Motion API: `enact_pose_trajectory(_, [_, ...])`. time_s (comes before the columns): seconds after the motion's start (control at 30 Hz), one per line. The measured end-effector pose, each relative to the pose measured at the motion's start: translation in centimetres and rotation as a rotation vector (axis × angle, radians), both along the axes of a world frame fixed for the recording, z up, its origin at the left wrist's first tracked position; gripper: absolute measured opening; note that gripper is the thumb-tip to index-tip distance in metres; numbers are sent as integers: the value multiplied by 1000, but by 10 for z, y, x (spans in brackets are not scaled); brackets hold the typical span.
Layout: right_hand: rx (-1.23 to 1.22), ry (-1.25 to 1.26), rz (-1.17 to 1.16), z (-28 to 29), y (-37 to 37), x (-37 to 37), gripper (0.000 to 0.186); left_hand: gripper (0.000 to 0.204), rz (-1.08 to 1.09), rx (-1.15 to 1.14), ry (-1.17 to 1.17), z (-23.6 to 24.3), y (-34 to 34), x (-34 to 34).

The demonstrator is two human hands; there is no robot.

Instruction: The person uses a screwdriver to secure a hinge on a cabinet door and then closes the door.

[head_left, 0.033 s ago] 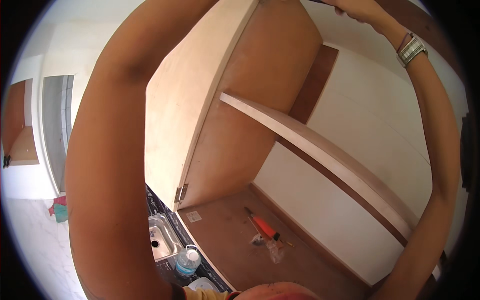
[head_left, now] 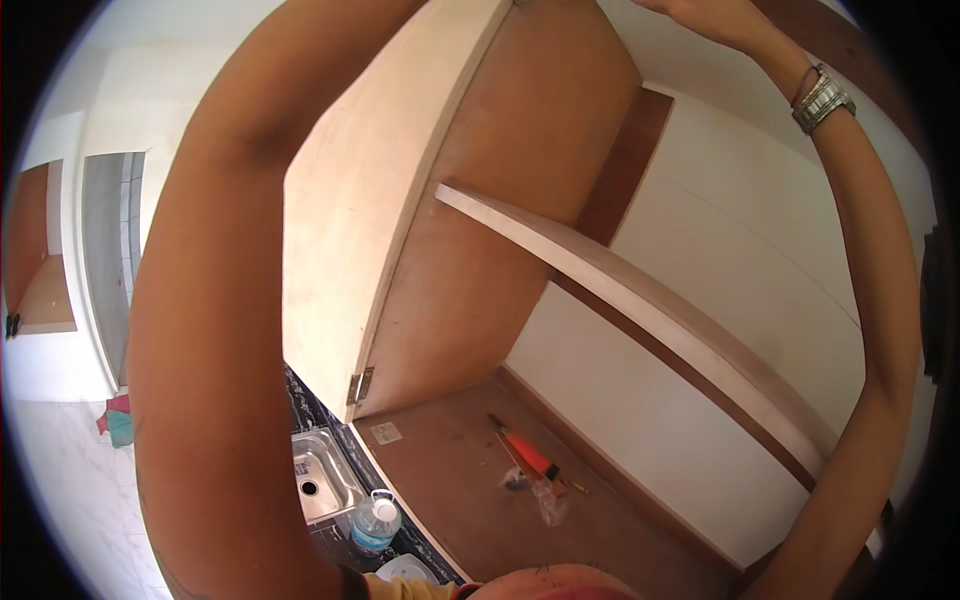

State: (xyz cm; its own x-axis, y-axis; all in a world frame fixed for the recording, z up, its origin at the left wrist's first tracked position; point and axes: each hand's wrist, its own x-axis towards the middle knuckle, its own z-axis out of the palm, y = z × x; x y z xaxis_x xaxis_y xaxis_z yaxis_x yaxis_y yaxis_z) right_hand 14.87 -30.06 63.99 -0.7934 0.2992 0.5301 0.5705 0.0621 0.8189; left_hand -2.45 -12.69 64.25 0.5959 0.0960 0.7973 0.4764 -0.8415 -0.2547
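My left arm [head_left: 225, 280] rises on the left and leaves by the top edge, so my left hand is out of view. My right hand [head_left: 705, 18] is partly cut off at the top, near the upper part of the open wooden cabinet. Its fingers are mostly hidden, and whether they hold anything does not show. A metal watch [head_left: 824, 103] is on that wrist. Between my arms stand the pale cabinet door [head_left: 375, 180], swung open on a hinge [head_left: 360, 386], and a shelf [head_left: 610, 285] inside the cabinet.
On the brown cabinet floor [head_left: 440, 480] lie an orange-red tool [head_left: 528, 453] and a clear plastic bag [head_left: 549, 503]. Below, at the left, are a steel sink [head_left: 335, 475] and a large water bottle [head_left: 375, 522] on a dark counter.
My right hand has shifted slightly up, with less of its fingers showing. The view has moved a little; the cabinet and the things on its floor stay as they were.
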Motion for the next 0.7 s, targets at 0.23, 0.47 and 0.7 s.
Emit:
enact_pose_trajectory(0.23, [-25,-290,-80,25,9,18,24,16,-89,70,87,11,6,7])
enact_pose_trajectory(0.47, [56,-74,-206,30,1,-8,35,22,34,62,-54,-2,0,-1])
enact_pose_trajectory(0.7, [-246,357,-265,27,-12,-7,32,22,46,68,-36,5,-9,10])
